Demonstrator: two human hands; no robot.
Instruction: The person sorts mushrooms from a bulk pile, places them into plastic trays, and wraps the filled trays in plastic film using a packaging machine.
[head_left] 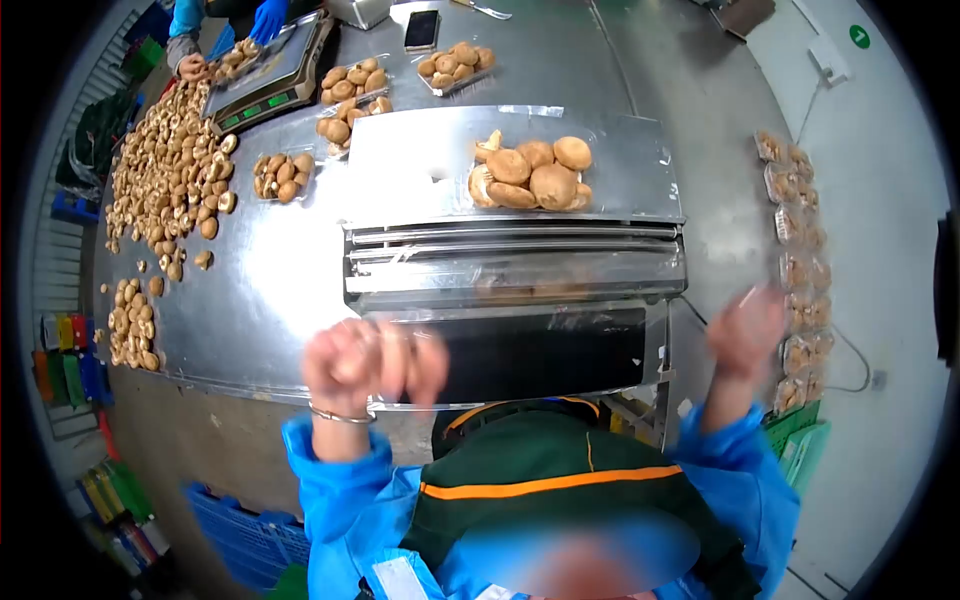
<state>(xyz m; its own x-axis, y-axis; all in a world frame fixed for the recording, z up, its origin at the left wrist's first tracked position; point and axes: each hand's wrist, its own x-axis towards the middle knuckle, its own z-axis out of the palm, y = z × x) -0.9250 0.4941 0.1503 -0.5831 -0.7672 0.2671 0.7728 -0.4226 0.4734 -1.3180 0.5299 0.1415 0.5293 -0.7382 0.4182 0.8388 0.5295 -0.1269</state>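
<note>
Over the near left edge of the wrapping machine (420, 180) is my left hand (375, 362), blurred, its fingers bent and what they hold, if anything, not clear. Off the machine's right side my right hand (747, 330) is raised and smeared by motion. A tray of large brown mushrooms (532, 175) sits on the machine's metal top, apart from both hands. Between that top and the black plate (540, 352) lie metal rollers (515, 240) with clear film.
Loose mushrooms (170, 165) are heaped at the left. A scale (268, 80), a phone (422, 30) and filled trays (455, 66) stand at the back. A co-worker's blue-gloved hand (269, 20) is beyond the scale. Packed trays (800, 270) line the right.
</note>
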